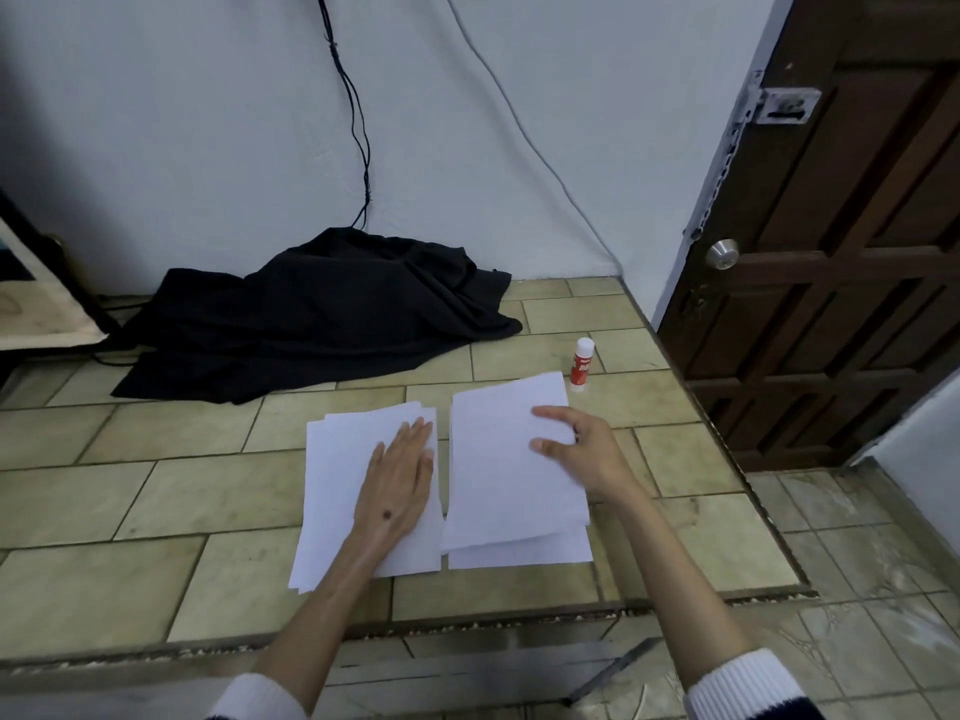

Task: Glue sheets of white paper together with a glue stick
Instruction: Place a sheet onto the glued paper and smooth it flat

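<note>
Head view: two piles of white paper lie side by side on a tiled surface (208, 491), narrow gap btw them. Left pile (337, 485) is loosely fanned, several sheet corners showing at its far edge. Right pile (498, 491) is also uneven, top sheets skewed over the ones below.

Left hand (400, 475) lies flat on the left pile, palm down, fingers straight & together, pressing the paper near the pile's right edge. Right hand (576, 449) sits at the right pile's far right corner, fingers spread & bent, thumb and index tips on the top sheet; slightly blurred, so can't tell whether it pinches a sheet or just touches it.

Glue stick (582, 365) stands upright w/ white cap on, red label, just beyond the right pile's far right corner, apart from both hands.

Black cloth (322, 314) is heaped at the back of the surface against the wall. Brown door (841, 241) at right.
</note>
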